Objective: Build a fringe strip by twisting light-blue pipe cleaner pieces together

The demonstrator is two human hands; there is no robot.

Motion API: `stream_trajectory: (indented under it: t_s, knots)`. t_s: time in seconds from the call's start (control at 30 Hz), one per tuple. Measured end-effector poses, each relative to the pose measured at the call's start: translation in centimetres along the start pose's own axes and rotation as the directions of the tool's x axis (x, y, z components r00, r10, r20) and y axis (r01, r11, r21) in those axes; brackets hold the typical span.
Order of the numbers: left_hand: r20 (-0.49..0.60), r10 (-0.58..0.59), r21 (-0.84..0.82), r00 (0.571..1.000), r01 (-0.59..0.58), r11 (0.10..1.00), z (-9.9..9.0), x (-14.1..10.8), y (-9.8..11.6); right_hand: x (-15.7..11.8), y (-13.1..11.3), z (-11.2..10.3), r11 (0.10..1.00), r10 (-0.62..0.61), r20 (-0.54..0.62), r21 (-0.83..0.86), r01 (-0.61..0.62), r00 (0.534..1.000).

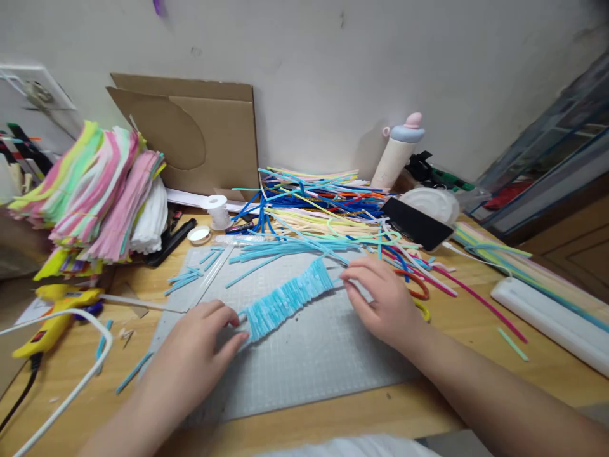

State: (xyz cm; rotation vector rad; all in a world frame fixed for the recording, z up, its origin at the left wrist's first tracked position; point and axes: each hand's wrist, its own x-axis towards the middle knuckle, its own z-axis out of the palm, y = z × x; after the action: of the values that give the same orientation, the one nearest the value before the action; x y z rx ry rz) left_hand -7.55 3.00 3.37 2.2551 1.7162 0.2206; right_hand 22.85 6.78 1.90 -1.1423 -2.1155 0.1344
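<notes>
A light blue strip of short fuzzy stems lies side by side over the grey cutting mat, slanting up to the right. My left hand is at its lower left end, with thumb and forefinger apart around the end and the other fingers curled. At the upper right end is my right hand, its thumb and fingertips close together near a thin piece that sticks out of the strip. Whether the fingertips pinch that piece is too small to tell.
Colourful fuzzy stems lie behind the mat. A yellow glue gun with a white cable is at the left. On the right are a black phone, a white power strip and a bottle. Cardboard leans on the wall.
</notes>
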Motion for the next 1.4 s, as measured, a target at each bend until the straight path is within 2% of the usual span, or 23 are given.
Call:
stream_trajectory:
  t_s: [0.07, 0.17, 0.27, 0.37, 0.5, 0.63, 0.8, 0.97, 1.07, 1.2, 1.3, 1.4]
  knots:
    - [0.004, 0.022, 0.037, 1.000, -0.022, 0.999, 0.9, -0.8, 0.2, 0.2, -1.4, 0.4, 0.995, -0.093, 0.145, 0.042, 0.088, 0.985]
    - [0.005, 0.048, 0.082, 0.999, -0.048, 0.995, 1.6, -1.2, 0.5, 0.8, -3.4, 1.9, 0.989, -0.147, 0.376, 0.071, 0.129, 0.915]
    - [-0.016, 0.038, 0.083, 0.999, -0.036, 0.996, 1.8, -1.5, 1.0, 1.6, -4.9, 4.1, 0.977, -0.215, 0.486, 0.101, 0.190, 0.847]
    - [-0.028, 0.020, 0.076, 0.999, -0.018, 0.997, 2.0, -2.0, 1.2, 1.9, -5.8, 6.3, 0.973, -0.232, 0.515, 0.131, 0.192, 0.825]
    - [-0.014, -0.014, 0.025, 1.000, 0.014, 1.000, 2.6, -2.9, 1.2, 1.5, -6.1, 8.0, 0.975, -0.202, 0.544, 0.187, 0.117, 0.815]
    - [-0.050, -0.015, -0.041, 0.999, 0.013, 0.999, 3.1, -3.2, 1.1, 0.9, -6.4, 8.3, 0.975, -0.155, 0.530, 0.219, 0.042, 0.834]
    - [-0.051, 0.066, 0.082, 0.996, -0.062, 0.995, 3.1, -3.4, 1.5, 0.9, -7.0, 8.7, 0.976, -0.078, 0.483, 0.216, -0.033, 0.872]
    - [-0.059, 0.068, 0.086, 0.996, -0.063, 0.994, 2.9, -3.8, 1.8, 0.7, -7.3, 9.1, 0.977, -0.056, 0.449, 0.209, -0.044, 0.892]
    - [-0.055, 0.028, -0.004, 0.998, -0.029, 1.000, 2.5, -3.4, 1.8, 0.7, -7.3, 8.9, 0.975, -0.066, 0.457, 0.217, -0.039, 0.887]
    - [-0.026, -0.087, -0.267, 0.996, 0.077, 0.961, 2.1, -2.3, 1.9, 0.8, -7.3, 8.7, 0.976, -0.064, 0.469, 0.215, -0.044, 0.881]
    - [-0.006, -0.187, -0.490, 0.982, 0.161, 0.857, 2.3, -1.9, 1.9, 0.9, -7.3, 8.7, 0.976, -0.066, 0.472, 0.214, -0.042, 0.879]
    - [0.076, -0.267, -0.702, 0.961, 0.241, 0.670, 2.8, -2.6, 1.7, 0.9, -7.2, 8.7, 0.976, -0.069, 0.471, 0.214, -0.038, 0.879]
